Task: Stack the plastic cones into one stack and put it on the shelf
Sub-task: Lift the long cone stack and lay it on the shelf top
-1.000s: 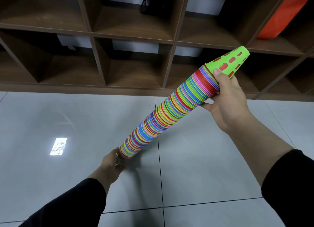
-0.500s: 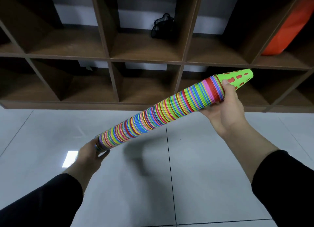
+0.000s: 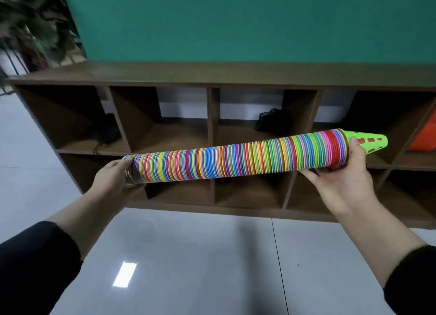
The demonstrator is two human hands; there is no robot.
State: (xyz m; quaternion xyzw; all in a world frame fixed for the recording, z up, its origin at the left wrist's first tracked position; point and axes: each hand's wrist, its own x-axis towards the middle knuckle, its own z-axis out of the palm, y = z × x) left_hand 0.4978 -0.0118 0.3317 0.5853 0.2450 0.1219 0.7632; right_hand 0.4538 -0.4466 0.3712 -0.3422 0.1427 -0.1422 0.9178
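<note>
One long stack of many-coloured plastic cones (image 3: 236, 160) lies almost level in the air in front of the brown shelf unit (image 3: 212, 75). Its green perforated tip points right. My left hand (image 3: 113, 177) grips the wide base end at the left. My right hand (image 3: 346, 180) cradles the stack from below near the tip, thumb over the top. The stack hangs at the height of the shelf's upper row of compartments, below its top board.
A black bag (image 3: 271, 121) sits in an upper middle compartment and an orange object (image 3: 423, 137) in the far right one. Something dark (image 3: 106, 133) lies in the upper left compartment. Green wall behind, a plant (image 3: 35, 24) at far left, grey tiled floor (image 3: 188, 262) below.
The stack has swung from steeply tilted to almost level and risen to shelf height. My left hand lifted the base end. My view rose, now showing the shelf top and green wall.
</note>
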